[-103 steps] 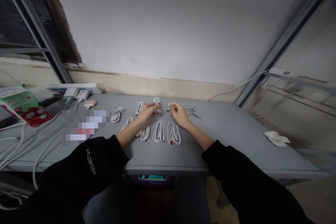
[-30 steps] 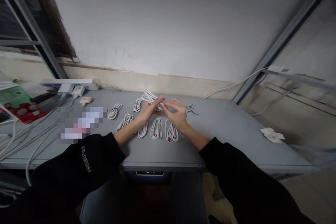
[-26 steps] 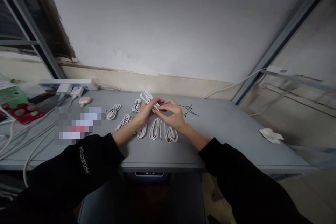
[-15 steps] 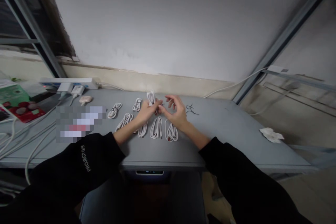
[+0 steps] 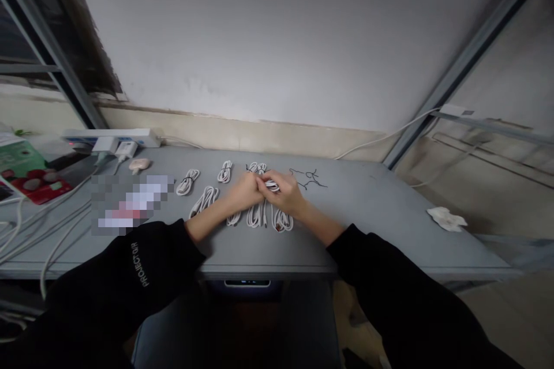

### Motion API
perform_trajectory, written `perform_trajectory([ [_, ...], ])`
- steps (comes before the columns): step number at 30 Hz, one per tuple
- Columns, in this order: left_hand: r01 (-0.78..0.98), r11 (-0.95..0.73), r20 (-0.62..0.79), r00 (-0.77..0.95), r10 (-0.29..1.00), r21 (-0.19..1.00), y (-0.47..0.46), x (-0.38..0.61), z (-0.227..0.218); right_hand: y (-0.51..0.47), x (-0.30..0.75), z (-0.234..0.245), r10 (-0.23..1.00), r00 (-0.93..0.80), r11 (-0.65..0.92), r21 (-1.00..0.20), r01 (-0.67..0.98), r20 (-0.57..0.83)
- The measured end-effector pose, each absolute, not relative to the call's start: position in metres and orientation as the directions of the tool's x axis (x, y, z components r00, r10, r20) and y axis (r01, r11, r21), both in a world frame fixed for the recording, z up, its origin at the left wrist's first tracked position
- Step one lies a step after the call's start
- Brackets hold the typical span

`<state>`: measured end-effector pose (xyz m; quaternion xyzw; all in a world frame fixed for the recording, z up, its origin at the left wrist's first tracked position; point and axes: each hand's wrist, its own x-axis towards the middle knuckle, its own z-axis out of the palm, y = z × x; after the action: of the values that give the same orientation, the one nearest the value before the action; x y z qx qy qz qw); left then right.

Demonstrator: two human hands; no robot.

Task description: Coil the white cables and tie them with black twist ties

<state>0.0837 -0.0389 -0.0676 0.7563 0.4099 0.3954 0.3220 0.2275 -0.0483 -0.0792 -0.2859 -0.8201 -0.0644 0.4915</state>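
**Table contents, hands at centre**

Held item: a white cable coil (image 5: 272, 185), gathered at the middle of the far half of the grey metal table (image 5: 367, 213), between both hands. Most of it is hidden by the fingers.

Left hand (image 5: 243, 194): closed, gripping the coil's near side and pressed against the other hand.

Right hand (image 5: 282, 193): curled over the coil, pinching a white loop between thumb and fingers (image 5: 277, 182).

Nearby on the table: a thin black wire (image 5: 308, 179), just right of the right hand; a further coil (image 5: 257, 168), just beyond the hands and partly blocked by them.

In the way: three front-row coils (image 5: 258, 216), directly below the hands in view, their upper parts hidden by hands and wrists.

Left along the table: three more coils (image 5: 187, 182), a small pale plug (image 5: 139, 165), and a white power strip (image 5: 108, 137) at the back edge, with a charger (image 5: 126, 150) plugged in.

Right end of the table: a crumpled tissue (image 5: 446, 219).

Sleeves: black, on both forearms (image 5: 142, 265).
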Motion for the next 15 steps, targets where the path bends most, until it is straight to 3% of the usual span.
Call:
perform_trajectory([
  [4,0.565,-0.524,0.317,0.427,0.847,0.638,-0.037,0.084,-0.07,-0.049,0.227,-0.081,0.447,-0.345,0.78,-0.171,0.602,0.825],
  [15,0.648,-0.686,0.368,0.581,0.726,0.331,-0.038,0.079,-0.064,-0.035,0.238,-0.084,0.638,-0.113,0.576,-0.375,0.726,0.762],
])
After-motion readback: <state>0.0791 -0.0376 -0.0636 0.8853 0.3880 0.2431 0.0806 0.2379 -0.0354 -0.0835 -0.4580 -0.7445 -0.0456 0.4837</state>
